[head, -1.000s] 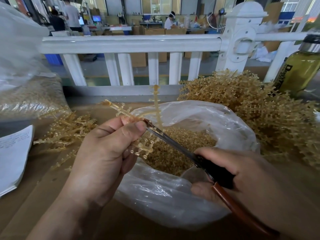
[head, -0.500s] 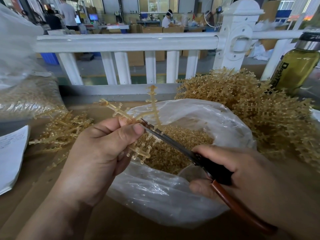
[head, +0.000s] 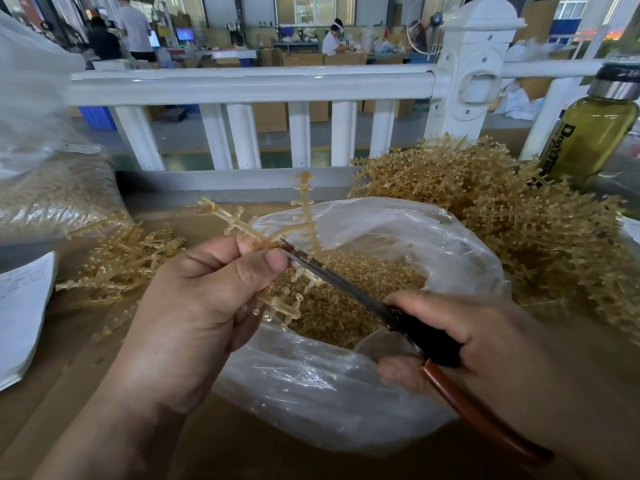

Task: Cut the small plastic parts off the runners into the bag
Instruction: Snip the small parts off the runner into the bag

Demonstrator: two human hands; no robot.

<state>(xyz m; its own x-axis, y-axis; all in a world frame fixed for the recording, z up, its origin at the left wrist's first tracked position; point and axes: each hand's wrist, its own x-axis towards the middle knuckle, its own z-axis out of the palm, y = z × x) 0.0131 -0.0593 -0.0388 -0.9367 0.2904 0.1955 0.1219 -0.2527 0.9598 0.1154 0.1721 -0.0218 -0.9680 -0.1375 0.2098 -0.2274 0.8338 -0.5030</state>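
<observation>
Mostly branching amber runner (head: pixel 304 216) (translucent)

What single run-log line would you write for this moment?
left hand: pinches runner over bag | right hand: grips scissors, blades at runner | bag: open, holds cut parts

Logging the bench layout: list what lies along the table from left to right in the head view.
From the left: stack of papers → small heap of runners → left hand holding a runner → open bag of cut parts → big heap of runners.
</observation>
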